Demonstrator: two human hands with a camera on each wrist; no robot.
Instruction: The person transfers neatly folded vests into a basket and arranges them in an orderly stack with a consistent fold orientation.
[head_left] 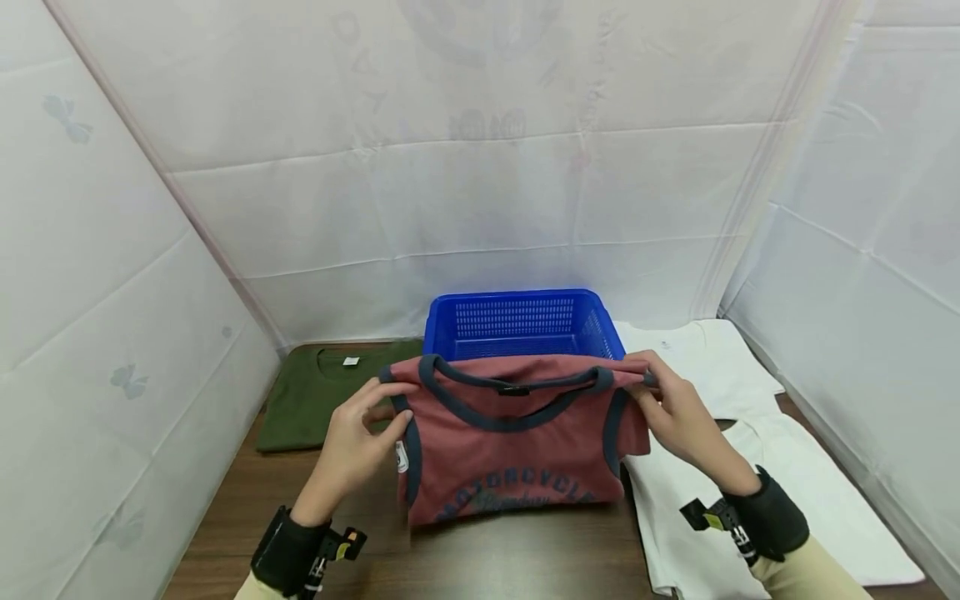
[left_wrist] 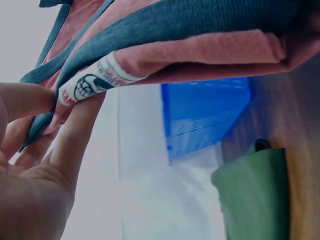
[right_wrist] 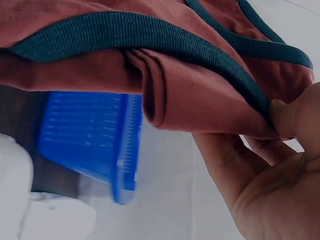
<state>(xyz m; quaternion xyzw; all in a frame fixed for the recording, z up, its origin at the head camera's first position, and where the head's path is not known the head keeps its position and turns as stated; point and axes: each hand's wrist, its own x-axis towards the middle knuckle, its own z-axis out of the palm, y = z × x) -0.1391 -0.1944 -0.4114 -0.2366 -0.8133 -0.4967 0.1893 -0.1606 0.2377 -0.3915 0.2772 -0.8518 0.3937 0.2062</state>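
A folded red tank top [head_left: 517, 450] with dark blue-grey trim and "MOTORCYCLE" lettering hangs between my hands, above the table. My left hand [head_left: 360, 433] pinches its shoulder at the left between thumb and fingers. At the opposite shoulder my right hand [head_left: 678, 412] grips the cloth, thumb in front. In the left wrist view a white printed label [left_wrist: 92, 82] shows beside the left fingers. The right wrist view shows a folded-over side [right_wrist: 175, 95] of the top near the right fingers. The top covers the near part of a blue basket [head_left: 517, 321].
A folded green T-shirt [head_left: 307, 404] lies on the brown wooden table [head_left: 315, 517] at the left. White folded shirts [head_left: 780, 508] lie at the right, one behind another. White sheeting [head_left: 480, 208] walls the back and both sides.
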